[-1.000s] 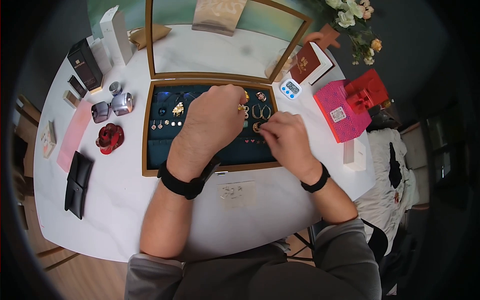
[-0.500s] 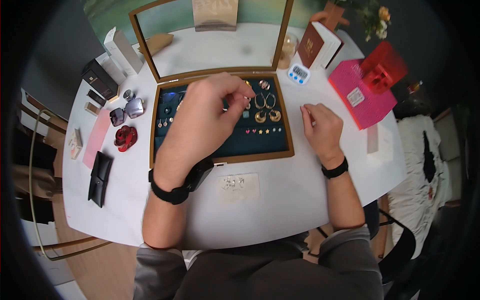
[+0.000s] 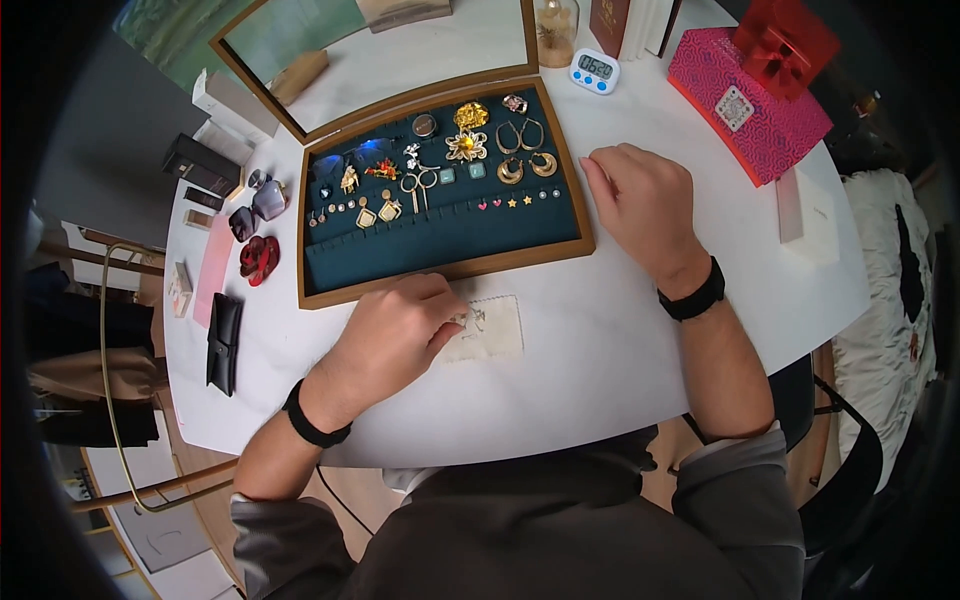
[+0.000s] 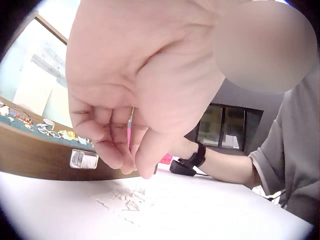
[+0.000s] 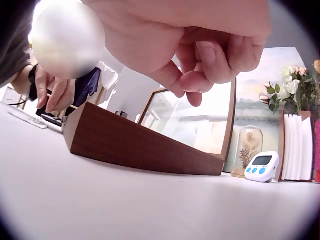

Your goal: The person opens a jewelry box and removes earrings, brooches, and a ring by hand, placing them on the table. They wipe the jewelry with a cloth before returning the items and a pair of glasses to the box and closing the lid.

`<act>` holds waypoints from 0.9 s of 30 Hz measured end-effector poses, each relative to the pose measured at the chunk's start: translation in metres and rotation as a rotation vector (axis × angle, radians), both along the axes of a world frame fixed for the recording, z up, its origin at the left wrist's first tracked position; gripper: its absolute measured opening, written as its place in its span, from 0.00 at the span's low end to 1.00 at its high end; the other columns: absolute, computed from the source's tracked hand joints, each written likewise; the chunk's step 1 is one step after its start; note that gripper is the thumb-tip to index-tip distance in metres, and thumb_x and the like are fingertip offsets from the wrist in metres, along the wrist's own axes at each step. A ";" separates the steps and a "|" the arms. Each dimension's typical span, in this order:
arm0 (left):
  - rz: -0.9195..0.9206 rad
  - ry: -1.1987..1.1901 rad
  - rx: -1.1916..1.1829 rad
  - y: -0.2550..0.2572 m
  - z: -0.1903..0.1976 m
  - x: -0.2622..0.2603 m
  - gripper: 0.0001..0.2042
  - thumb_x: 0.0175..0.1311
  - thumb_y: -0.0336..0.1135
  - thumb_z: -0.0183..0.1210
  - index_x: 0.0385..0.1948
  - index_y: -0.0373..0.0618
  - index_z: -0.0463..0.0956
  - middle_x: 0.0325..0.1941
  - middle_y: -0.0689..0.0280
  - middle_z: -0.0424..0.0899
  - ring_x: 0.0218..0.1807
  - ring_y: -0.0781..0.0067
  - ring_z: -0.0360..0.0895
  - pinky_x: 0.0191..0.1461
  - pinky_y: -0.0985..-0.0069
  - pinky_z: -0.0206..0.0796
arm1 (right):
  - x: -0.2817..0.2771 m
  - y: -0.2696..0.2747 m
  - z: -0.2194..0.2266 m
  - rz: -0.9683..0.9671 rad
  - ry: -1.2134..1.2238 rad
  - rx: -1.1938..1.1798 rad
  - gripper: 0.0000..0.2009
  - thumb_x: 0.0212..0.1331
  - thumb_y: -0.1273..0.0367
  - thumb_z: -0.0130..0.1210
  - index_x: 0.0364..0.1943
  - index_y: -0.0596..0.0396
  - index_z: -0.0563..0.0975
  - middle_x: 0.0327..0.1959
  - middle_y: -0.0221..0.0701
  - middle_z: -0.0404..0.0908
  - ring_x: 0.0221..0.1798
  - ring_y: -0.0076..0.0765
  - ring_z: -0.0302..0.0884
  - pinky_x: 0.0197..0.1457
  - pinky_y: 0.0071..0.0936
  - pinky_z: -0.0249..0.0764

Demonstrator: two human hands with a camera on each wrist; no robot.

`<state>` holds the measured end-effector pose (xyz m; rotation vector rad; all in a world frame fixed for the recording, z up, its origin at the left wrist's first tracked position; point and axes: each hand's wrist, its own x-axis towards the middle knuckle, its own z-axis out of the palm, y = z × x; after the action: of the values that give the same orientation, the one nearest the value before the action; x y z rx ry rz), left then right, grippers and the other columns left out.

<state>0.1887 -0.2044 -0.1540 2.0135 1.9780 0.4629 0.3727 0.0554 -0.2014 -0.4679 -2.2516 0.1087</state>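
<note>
My left hand (image 3: 395, 330) hangs low beside a small pale cloth (image 3: 500, 335), its thumb and fingertips bent down close over several tiny silvery pieces (image 3: 476, 320). In the left wrist view those fingers (image 4: 116, 150) curl loosely, with a gap before the thumb and nothing seen between. Off the right side of the wooden jewelry box (image 3: 450, 268), my right hand (image 3: 645, 205) hovers above the table, fingers loosely curled. Inside the box are gold hoop earrings (image 3: 543, 163), a gold flower brooch (image 3: 466, 146), square drop earrings (image 3: 367, 215) and small studs (image 3: 513, 202).
The box's glass lid (image 3: 400, 60) stands raised at the back. A white timer (image 3: 595, 70) and a pink patterned box (image 3: 740, 110) are on the right. To the left lie sunglasses (image 3: 268, 200), a red flower ornament (image 3: 260, 260) and a black case (image 3: 224, 342).
My left hand has come down from over the jewelry box to the cloth in front. The right hand has withdrawn from the earrings to the box's right. The view has shifted.
</note>
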 end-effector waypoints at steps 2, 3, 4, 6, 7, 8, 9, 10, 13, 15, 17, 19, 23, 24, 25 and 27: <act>-0.012 0.030 0.002 0.002 -0.003 0.005 0.08 0.61 0.25 0.73 0.41 0.42 0.87 0.41 0.59 0.88 0.43 0.53 0.88 0.47 0.61 0.81 | 0.000 0.001 -0.002 -0.008 -0.019 0.000 0.09 0.68 0.69 0.66 0.28 0.53 0.82 0.24 0.32 0.81 0.26 0.42 0.82 0.31 0.36 0.78; -0.015 0.029 0.006 0.003 -0.004 0.007 0.08 0.61 0.26 0.73 0.41 0.41 0.87 0.41 0.59 0.88 0.43 0.53 0.88 0.47 0.61 0.81 | 0.000 0.002 -0.003 -0.007 -0.019 0.001 0.09 0.68 0.69 0.66 0.28 0.53 0.82 0.24 0.32 0.81 0.26 0.42 0.82 0.31 0.36 0.78; -0.019 0.029 0.010 0.005 -0.005 0.009 0.08 0.61 0.26 0.73 0.41 0.41 0.87 0.41 0.60 0.88 0.43 0.53 0.88 0.48 0.61 0.81 | 0.000 0.003 -0.004 -0.007 -0.018 -0.005 0.10 0.68 0.68 0.65 0.28 0.53 0.82 0.24 0.32 0.81 0.26 0.43 0.82 0.32 0.36 0.78; -0.029 0.042 0.022 0.006 -0.009 0.011 0.08 0.61 0.26 0.73 0.41 0.41 0.87 0.41 0.60 0.88 0.44 0.53 0.88 0.48 0.61 0.81 | 0.000 0.002 -0.005 -0.008 -0.015 -0.012 0.10 0.69 0.68 0.65 0.28 0.52 0.82 0.24 0.32 0.82 0.27 0.43 0.83 0.32 0.37 0.78; -0.040 0.054 0.035 0.007 -0.011 0.012 0.08 0.61 0.26 0.72 0.41 0.41 0.88 0.41 0.60 0.88 0.44 0.53 0.88 0.48 0.61 0.81 | -0.001 0.002 -0.005 -0.006 -0.014 -0.015 0.10 0.69 0.68 0.65 0.28 0.52 0.82 0.24 0.32 0.82 0.27 0.43 0.83 0.32 0.37 0.78; -0.041 0.056 0.034 0.008 -0.013 0.012 0.08 0.61 0.26 0.72 0.41 0.41 0.88 0.41 0.60 0.88 0.44 0.53 0.88 0.48 0.61 0.81 | -0.001 0.002 -0.005 -0.006 -0.012 -0.017 0.10 0.69 0.67 0.64 0.28 0.52 0.82 0.24 0.32 0.82 0.27 0.43 0.83 0.32 0.38 0.78; -0.052 0.066 0.022 0.008 -0.015 0.012 0.08 0.61 0.25 0.72 0.40 0.41 0.88 0.42 0.60 0.88 0.45 0.53 0.88 0.48 0.61 0.82 | 0.000 0.002 -0.006 -0.007 -0.011 -0.018 0.10 0.69 0.67 0.64 0.28 0.52 0.82 0.24 0.32 0.82 0.27 0.43 0.83 0.32 0.38 0.78; -0.064 0.076 0.011 0.009 -0.016 0.012 0.07 0.61 0.25 0.71 0.40 0.41 0.88 0.42 0.61 0.88 0.45 0.53 0.88 0.49 0.61 0.82 | 0.000 0.003 -0.006 -0.007 -0.014 -0.020 0.10 0.69 0.67 0.64 0.28 0.52 0.82 0.24 0.32 0.81 0.27 0.43 0.83 0.32 0.38 0.78; -0.075 0.092 0.014 0.012 -0.018 0.013 0.07 0.60 0.24 0.71 0.39 0.40 0.88 0.42 0.61 0.88 0.46 0.54 0.87 0.49 0.62 0.82 | 0.000 0.004 -0.006 -0.009 -0.021 -0.028 0.11 0.70 0.67 0.64 0.28 0.52 0.82 0.24 0.32 0.82 0.27 0.44 0.83 0.32 0.38 0.78; -0.083 0.108 -0.004 0.013 -0.018 0.014 0.07 0.60 0.24 0.71 0.39 0.40 0.88 0.41 0.61 0.88 0.46 0.54 0.88 0.49 0.62 0.82 | 0.000 0.004 -0.007 -0.011 -0.026 -0.034 0.11 0.70 0.67 0.64 0.28 0.52 0.82 0.24 0.33 0.82 0.27 0.44 0.83 0.32 0.37 0.78; -0.090 0.123 -0.022 0.014 -0.019 0.014 0.08 0.59 0.24 0.71 0.39 0.40 0.88 0.41 0.61 0.88 0.46 0.55 0.88 0.49 0.62 0.82 | 0.000 0.004 -0.007 -0.027 -0.053 -0.045 0.11 0.70 0.67 0.64 0.28 0.52 0.82 0.24 0.32 0.82 0.27 0.44 0.83 0.33 0.38 0.79; -0.090 0.139 -0.032 0.015 -0.021 0.013 0.08 0.59 0.24 0.71 0.39 0.40 0.88 0.40 0.61 0.88 0.46 0.55 0.88 0.48 0.62 0.82 | -0.001 0.004 -0.007 -0.027 -0.055 -0.046 0.11 0.70 0.67 0.64 0.28 0.52 0.82 0.24 0.32 0.82 0.27 0.44 0.83 0.33 0.38 0.79; -0.094 0.147 -0.050 0.015 -0.022 0.012 0.07 0.59 0.24 0.71 0.38 0.40 0.87 0.39 0.61 0.88 0.45 0.55 0.88 0.48 0.62 0.83 | 0.000 0.004 -0.007 -0.024 -0.056 -0.048 0.11 0.70 0.67 0.63 0.28 0.52 0.83 0.24 0.33 0.82 0.27 0.44 0.83 0.34 0.38 0.80; -0.087 0.143 -0.046 0.016 -0.022 0.012 0.07 0.59 0.24 0.71 0.37 0.40 0.87 0.39 0.61 0.88 0.45 0.55 0.87 0.48 0.62 0.82 | 0.000 0.004 -0.007 -0.024 -0.057 -0.048 0.11 0.70 0.67 0.63 0.28 0.52 0.83 0.24 0.33 0.82 0.27 0.44 0.83 0.34 0.38 0.80; -0.080 0.138 -0.042 0.016 -0.023 0.012 0.06 0.58 0.24 0.71 0.37 0.40 0.87 0.39 0.61 0.88 0.44 0.55 0.87 0.48 0.62 0.82 | 0.000 0.004 -0.007 -0.027 -0.063 -0.054 0.11 0.70 0.67 0.63 0.28 0.52 0.83 0.24 0.33 0.82 0.27 0.44 0.84 0.34 0.38 0.80; -0.080 0.118 -0.042 0.016 -0.021 0.012 0.06 0.59 0.23 0.71 0.37 0.40 0.87 0.39 0.61 0.88 0.44 0.55 0.87 0.48 0.62 0.82 | 0.000 0.004 -0.007 -0.030 -0.069 -0.060 0.11 0.70 0.67 0.64 0.28 0.52 0.83 0.24 0.33 0.82 0.27 0.44 0.84 0.34 0.38 0.80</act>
<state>0.2011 -0.1889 -0.1751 2.1297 1.9478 0.2881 0.3725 0.0598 -0.2088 -0.5445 -2.3134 0.1467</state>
